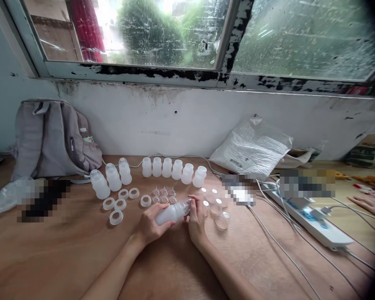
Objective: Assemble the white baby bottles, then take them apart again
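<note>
My left hand (150,225) is wrapped round a milky white plastic bottle (171,213) lying on its side just above the wooden table (65,258). My right hand (196,221) has its fingers closed on the bottle's neck end, where a clear teat and ring sit. Behind the hands stand a row of several open white bottles (173,168) and three capped bottles (111,178). Loose white rings (120,204), small clear teats (164,195) and clear caps (217,208) lie close around the hands.
A grey backpack (54,139) leans on the wall at the left. A white plastic bag (253,148) lies at the back right. A white power strip (312,223) with cables runs along the right. Another person's hand (370,205) rests at the far right edge.
</note>
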Available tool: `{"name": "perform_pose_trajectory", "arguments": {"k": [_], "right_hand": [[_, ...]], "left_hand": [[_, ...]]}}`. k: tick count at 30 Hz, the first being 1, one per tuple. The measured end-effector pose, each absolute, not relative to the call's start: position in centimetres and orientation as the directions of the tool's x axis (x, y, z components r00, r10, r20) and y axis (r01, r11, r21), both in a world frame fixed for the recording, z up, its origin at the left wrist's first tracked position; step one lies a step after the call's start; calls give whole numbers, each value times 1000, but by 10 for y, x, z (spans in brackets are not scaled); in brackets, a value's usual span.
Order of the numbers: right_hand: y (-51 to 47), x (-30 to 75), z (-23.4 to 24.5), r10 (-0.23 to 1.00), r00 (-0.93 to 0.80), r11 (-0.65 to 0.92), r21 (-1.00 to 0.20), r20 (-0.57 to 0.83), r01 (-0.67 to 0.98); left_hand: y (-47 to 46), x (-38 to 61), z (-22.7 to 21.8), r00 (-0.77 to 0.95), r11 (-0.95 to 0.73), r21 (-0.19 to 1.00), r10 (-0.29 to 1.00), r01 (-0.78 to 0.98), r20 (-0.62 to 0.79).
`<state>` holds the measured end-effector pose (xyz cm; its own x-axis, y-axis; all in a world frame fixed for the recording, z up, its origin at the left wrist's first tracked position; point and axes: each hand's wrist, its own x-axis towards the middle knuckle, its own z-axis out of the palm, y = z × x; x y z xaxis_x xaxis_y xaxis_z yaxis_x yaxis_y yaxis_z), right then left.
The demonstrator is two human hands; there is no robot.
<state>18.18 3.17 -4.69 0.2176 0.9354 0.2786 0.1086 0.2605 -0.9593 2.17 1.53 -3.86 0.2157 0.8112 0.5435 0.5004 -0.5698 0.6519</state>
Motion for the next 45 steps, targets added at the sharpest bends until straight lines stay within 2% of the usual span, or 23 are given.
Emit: {"name": "perform_pose_trajectory", "arguments": {"k": [3, 9, 13, 15, 21, 26, 37, 40, 45], "right_hand": [[30, 181, -45, 954, 233, 183, -982, 190, 48], [28, 174, -48, 980, 155, 137, -989, 126, -59], [21, 169, -52, 975, 210, 122, -965, 73, -231], [19, 169, -53, 973, 225, 119, -959, 60, -258], [19, 170, -50, 966, 246, 111, -985, 77, -129], [17, 169, -53, 972, 225, 110, -977, 67, -182], [21, 166, -49, 965, 228, 122, -992, 127, 32], [18, 163, -44, 976, 147, 150, -986, 160, 75], [13, 157, -39, 935, -96, 349, -932, 340, 98]], "left_hand": [[15, 22, -37, 200, -542, 668, 830, 510, 521], [7, 34, -36, 172, -503, 674, 851, 541, 497], [-5, 44, -40, 155, -489, 642, 849, 591, 505], [-8, 47, -43, 164, -494, 608, 841, 622, 515], [-7, 49, -48, 230, -517, 509, 821, 689, 523], [-10, 54, -47, 210, -501, 488, 819, 714, 534], [-2, 59, -56, 151, -442, 467, 830, 766, 537], [2, 58, -54, 161, -450, 481, 834, 753, 528], [8, 51, -54, 108, -398, 522, 860, 755, 499]]}}
